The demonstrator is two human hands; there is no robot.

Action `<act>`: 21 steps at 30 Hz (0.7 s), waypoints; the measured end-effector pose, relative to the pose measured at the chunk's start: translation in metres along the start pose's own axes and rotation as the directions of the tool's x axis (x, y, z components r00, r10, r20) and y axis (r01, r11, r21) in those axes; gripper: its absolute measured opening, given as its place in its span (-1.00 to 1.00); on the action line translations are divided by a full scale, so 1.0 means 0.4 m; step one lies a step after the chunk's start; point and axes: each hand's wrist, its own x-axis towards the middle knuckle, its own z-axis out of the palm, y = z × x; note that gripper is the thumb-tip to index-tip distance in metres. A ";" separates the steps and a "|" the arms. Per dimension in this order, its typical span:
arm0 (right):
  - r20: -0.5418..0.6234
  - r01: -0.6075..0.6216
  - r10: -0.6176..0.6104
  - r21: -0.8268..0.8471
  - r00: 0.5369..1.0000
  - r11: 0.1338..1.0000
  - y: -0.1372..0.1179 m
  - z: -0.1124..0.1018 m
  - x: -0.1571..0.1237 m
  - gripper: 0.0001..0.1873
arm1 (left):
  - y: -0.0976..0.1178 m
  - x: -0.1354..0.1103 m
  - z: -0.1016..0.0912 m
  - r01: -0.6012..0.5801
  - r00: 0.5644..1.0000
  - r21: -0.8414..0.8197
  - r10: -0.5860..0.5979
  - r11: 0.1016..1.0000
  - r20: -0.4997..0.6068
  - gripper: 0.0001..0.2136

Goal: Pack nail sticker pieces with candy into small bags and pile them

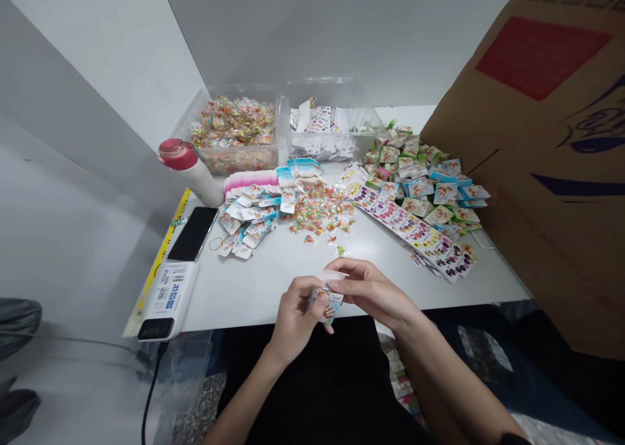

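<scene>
Between my hands, just over the table's front edge, is a small blue and white printed box with a picture of fingers on it. My left hand grips its body, thumb across the front. At the box's white top flap, my right hand pinches with thumb and fingers. What lies inside the box is hidden. Beyond my hands lie many small clear sachets of coloured pieces. Left of these is a heap of flat blue and white boxes, beside a pink-edged stack.
Printed sticker strips fan out at right, before a pile of filled boxes. Behind stand clear bins of sachets and of printed sheets. A bottle, phone and power bank line the left; a large carton stands right.
</scene>
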 end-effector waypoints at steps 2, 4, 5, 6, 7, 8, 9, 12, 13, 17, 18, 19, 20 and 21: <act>-0.011 0.154 -0.159 -0.193 0.987 0.969 -0.002 0.000 -0.004 -0.81 | -0.001 0.001 -0.002 -0.002 1.000 0.016 0.003 1.000 -0.027 -0.85; 0.036 0.281 -0.290 -0.391 0.956 0.877 -0.007 -0.002 -0.011 -0.83 | -0.003 0.002 -0.005 0.006 0.999 0.034 -0.004 0.999 -0.052 -0.84; 0.072 0.307 -0.309 -0.459 0.948 0.834 -0.010 -0.003 -0.013 -0.81 | -0.003 0.002 -0.005 0.014 0.998 0.042 -0.011 0.999 -0.067 -0.84; 0.102 0.310 -0.301 -0.498 0.948 0.810 -0.012 -0.004 -0.015 -0.80 | -0.004 0.002 -0.005 0.024 0.997 0.048 -0.020 0.999 -0.078 -0.84; 0.113 0.299 -0.282 -0.509 0.953 0.807 -0.013 -0.006 -0.017 -0.79 | -0.004 0.002 -0.004 0.035 0.996 0.052 -0.030 0.998 -0.086 -0.84; 0.106 0.282 -0.265 -0.495 0.958 0.822 -0.013 -0.007 -0.017 -0.79 | -0.004 0.001 -0.004 0.045 0.995 0.054 -0.040 0.998 -0.090 -0.84; 0.082 0.257 -0.248 -0.464 0.965 0.847 -0.011 -0.008 -0.015 -0.79 | -0.004 0.001 -0.003 0.054 0.995 0.052 -0.049 0.997 -0.092 -0.83; -0.011 0.157 -0.172 -0.353 0.985 0.922 -0.002 -0.011 -0.009 -0.79 | -0.002 0.000 -0.002 0.073 0.995 0.034 -0.071 0.997 -0.075 -0.83; -0.025 0.129 -0.145 -0.327 0.989 0.936 0.000 -0.011 -0.007 -0.79 | -0.001 0.000 -0.003 0.079 0.995 0.023 -0.077 0.997 -0.068 -0.83; -0.031 0.115 -0.130 -0.304 0.991 0.946 0.002 -0.005 -0.004 -0.79 | 0.004 -0.002 -0.011 0.109 0.993 -0.007 -0.110 0.994 -0.033 -0.79; -0.033 0.124 -0.141 -0.306 0.990 0.944 0.003 -0.003 -0.004 -0.79 | 0.005 -0.003 -0.012 0.113 0.993 -0.006 -0.113 0.994 -0.034 -0.78; -0.037 0.132 -0.151 -0.312 0.988 0.941 0.004 -0.001 -0.005 -0.78 | 0.006 -0.004 -0.012 0.111 0.993 -0.004 -0.111 0.994 -0.040 -0.78; -0.041 0.137 -0.159 -0.320 0.986 0.937 0.006 0.001 -0.006 -0.77 | 0.006 -0.005 -0.010 0.105 0.993 -0.003 -0.105 0.994 -0.049 -0.78; -0.047 0.143 -0.168 -0.335 0.985 0.932 0.008 0.002 -0.007 -0.76 | 0.007 -0.006 -0.007 0.096 0.994 -0.004 -0.097 0.995 -0.059 -0.79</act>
